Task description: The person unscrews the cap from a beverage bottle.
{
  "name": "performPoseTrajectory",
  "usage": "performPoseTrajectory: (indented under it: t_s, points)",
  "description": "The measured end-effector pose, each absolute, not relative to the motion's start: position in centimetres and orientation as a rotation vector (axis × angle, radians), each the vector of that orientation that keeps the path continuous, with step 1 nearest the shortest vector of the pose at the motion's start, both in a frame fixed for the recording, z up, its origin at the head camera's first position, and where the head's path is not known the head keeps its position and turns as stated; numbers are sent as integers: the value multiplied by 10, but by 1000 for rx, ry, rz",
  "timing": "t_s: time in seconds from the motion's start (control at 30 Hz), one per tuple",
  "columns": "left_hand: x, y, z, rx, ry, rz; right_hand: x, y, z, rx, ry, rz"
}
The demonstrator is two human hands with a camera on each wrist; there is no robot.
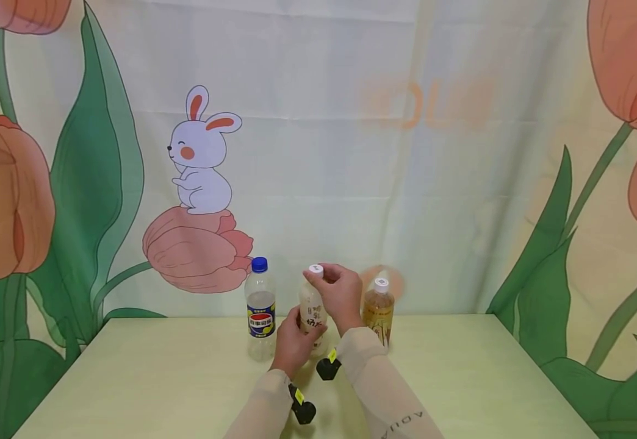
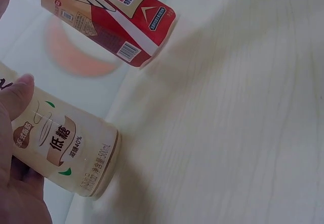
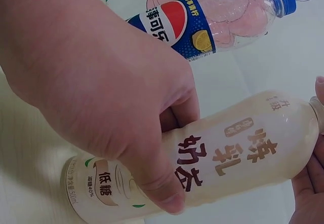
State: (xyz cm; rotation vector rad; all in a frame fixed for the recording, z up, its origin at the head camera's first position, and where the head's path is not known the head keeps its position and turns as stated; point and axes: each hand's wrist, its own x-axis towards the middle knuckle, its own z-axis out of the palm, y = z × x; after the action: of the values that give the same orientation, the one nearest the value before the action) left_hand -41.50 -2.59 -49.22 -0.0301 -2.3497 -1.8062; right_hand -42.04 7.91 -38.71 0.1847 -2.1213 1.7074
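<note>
A milk tea bottle (image 1: 310,300) with a cream label and white cap (image 1: 315,269) stands upright on the table. My left hand (image 1: 294,345) grips its lower body, thumb across the label; the same hand (image 3: 116,92) fills much of the right wrist view. Up at the cap, my right hand (image 1: 343,295) pinches with thumb and fingers; only part of this hand (image 3: 309,183) shows at the right wrist view's edge. Left of them is a clear cola bottle (image 1: 260,314) with a blue cap. To the right stands a white-capped drink bottle (image 1: 379,311), its red label facing the left wrist view.
The pale wooden table (image 1: 148,378) runs up to a hanging backdrop cloth (image 1: 307,158) printed with tulips and a rabbit. Black wrist devices (image 1: 303,412) with yellow tags sit at both wrists, below the hands.
</note>
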Motion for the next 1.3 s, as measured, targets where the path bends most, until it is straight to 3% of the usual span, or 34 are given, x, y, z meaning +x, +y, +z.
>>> performPoseTrajectory:
  t_s: [1.3]
  points:
    - [-414, -31, -490, -88, -2319, -1847, -421, 84, -384, 160, -2144, 1703]
